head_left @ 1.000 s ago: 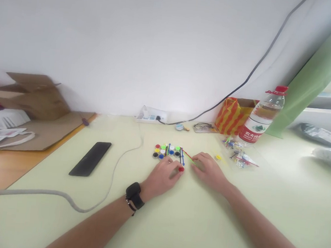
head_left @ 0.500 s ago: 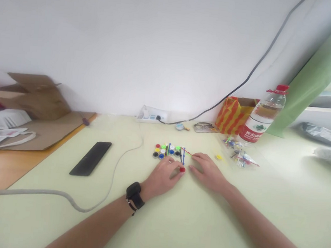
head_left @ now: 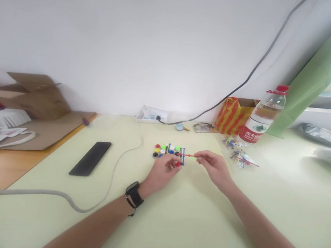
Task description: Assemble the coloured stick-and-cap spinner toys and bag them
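My left hand (head_left: 163, 173) pinches a small red plastic disc (head_left: 178, 164) between thumb and fingers, just above the table. My right hand (head_left: 214, 168) grips one end of a thin red stick (head_left: 189, 155) with small knobs along it. The stick points left, its far end above the red disc and a little beyond it. Behind my left hand lie small round discs in rows, among them a yellow disc (head_left: 157, 150), a black disc (head_left: 155, 154) and a green disc (head_left: 177, 148). Upright beside them lies a blue stick (head_left: 184, 151).
Loose plastic parts (head_left: 240, 156) lie on a clear bag to the right, before a water bottle (head_left: 253, 128) and a striped bag (head_left: 230, 116). A black phone (head_left: 90, 159) and a grey cable (head_left: 109, 185) are left. A power strip (head_left: 151, 116) stands by the wall.
My right hand has lifted the red stick from the table and levelled it. My left hand has raised the red disc and drawn it slightly left. The yellow disc at right is now hidden.
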Action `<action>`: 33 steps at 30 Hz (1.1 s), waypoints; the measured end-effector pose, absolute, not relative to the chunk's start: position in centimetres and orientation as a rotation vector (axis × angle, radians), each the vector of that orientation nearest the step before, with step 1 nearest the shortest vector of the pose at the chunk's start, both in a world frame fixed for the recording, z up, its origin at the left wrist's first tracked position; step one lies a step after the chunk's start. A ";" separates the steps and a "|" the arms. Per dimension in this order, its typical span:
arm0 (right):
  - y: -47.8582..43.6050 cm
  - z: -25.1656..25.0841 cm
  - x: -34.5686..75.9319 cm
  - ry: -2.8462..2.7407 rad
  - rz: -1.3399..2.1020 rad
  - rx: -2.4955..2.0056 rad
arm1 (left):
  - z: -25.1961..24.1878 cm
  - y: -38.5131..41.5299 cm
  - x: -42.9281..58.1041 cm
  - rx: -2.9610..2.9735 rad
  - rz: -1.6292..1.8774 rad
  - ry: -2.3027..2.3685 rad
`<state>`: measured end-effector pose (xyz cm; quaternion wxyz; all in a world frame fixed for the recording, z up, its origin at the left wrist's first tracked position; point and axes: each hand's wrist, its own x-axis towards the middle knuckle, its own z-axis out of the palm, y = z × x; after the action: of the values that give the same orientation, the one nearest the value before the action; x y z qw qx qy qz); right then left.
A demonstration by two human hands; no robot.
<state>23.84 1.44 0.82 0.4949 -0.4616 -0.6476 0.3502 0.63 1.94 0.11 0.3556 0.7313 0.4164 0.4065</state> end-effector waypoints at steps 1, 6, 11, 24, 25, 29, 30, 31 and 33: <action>1.2 1.0 23.6 -1.549 0.942 -1.077 | 0.1 2.0 0.7 1.812 1.054 1.048; 0.4 0.9 22.3 -1.560 1.153 -0.953 | 0.3 2.0 0.9 1.572 1.056 0.912; 0.3 0.7 21.9 -1.653 1.057 -1.016 | 0.6 1.8 1.0 1.562 1.066 0.903; 1.5 -0.3 23.8 -1.844 0.464 -1.329 | 0.3 2.3 0.8 1.561 1.126 1.003; 1.8 -0.6 24.3 -1.881 0.356 -1.407 | 0.4 2.3 0.8 1.563 1.131 1.018; 2.4 -1.5 25.9 -2.056 0.175 -1.569 | 0.7 2.2 0.8 1.596 1.130 1.039; 2.5 -1.6 26.0 -2.098 0.174 -1.572 | 0.8 2.2 0.7 1.599 1.132 1.028; 2.5 -1.7 25.9 -2.134 0.182 -1.566 | 1.0 2.1 0.7 1.597 1.132 1.011; 2.4 -1.8 25.7 -2.171 0.207 -1.546 | 1.2 2.0 0.7 1.590 1.132 0.974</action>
<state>25.67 2.43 -1.82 0.2320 -0.5625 -0.7900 0.0752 0.68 2.01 1.15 0.4620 0.6464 0.3961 0.4603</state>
